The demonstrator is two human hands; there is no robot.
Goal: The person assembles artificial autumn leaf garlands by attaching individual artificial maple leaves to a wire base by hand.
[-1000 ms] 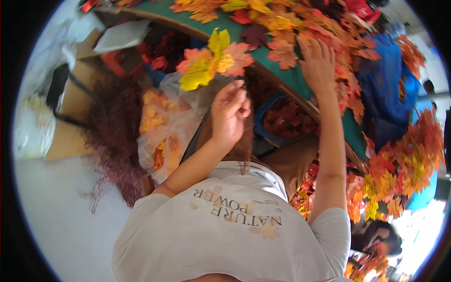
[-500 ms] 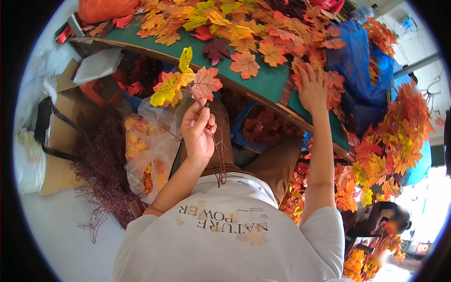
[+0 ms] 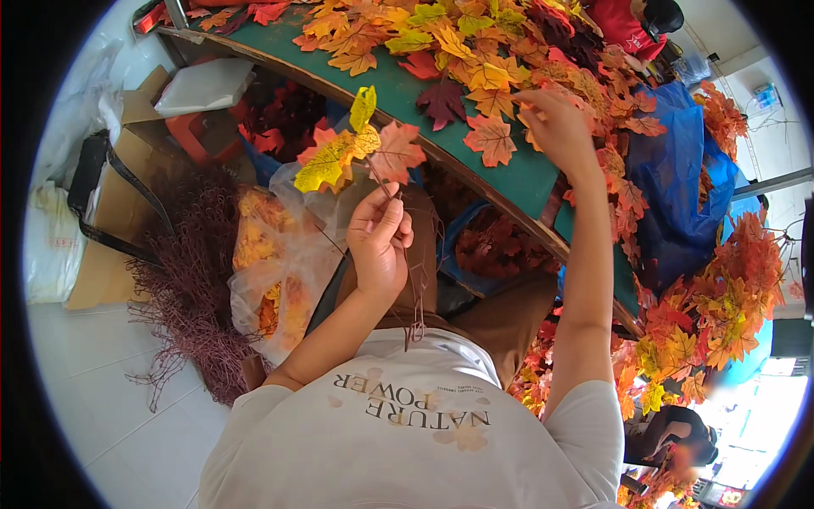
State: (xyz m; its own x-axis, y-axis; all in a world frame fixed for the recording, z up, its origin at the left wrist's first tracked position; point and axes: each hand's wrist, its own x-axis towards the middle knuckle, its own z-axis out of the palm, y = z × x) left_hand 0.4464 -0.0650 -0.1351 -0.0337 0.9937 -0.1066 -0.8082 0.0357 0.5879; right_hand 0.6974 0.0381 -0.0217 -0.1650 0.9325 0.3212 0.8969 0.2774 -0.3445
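My left hand point(image 3: 380, 246) is closed in a pinch round the thin brown stem of an artificial maple leaf spray. Yellow leaves point(image 3: 324, 165) and a pinkish-orange leaf point(image 3: 395, 153) fan out above the fingers, while the bare stem point(image 3: 416, 293) hangs below toward my lap. Over the table's leaf pile point(image 3: 483, 47), my right hand point(image 3: 555, 131) reaches with bent fingers that look apart, their tips beside an orange leaf point(image 3: 490, 103). Whether they touch it is hard to make out. A single orange-red leaf point(image 3: 491, 141) lies on the green tabletop just left of that hand.
The green table point(image 3: 288, 53) has a wooden front edge. Blue plastic bags point(image 3: 678, 170) and hanging leaf bunches point(image 3: 704, 314) crowd the right. At left are purplish bare stems point(image 3: 191, 280), a clear bag of leaves point(image 3: 275, 254) and a cardboard box point(image 3: 114, 212). Another person sits at lower right.
My right hand has lifted off the red leaves at the table's right and shifted left and farther in, its fingers now bent. The left hand still grips the spray. The whole view has shifted slightly.
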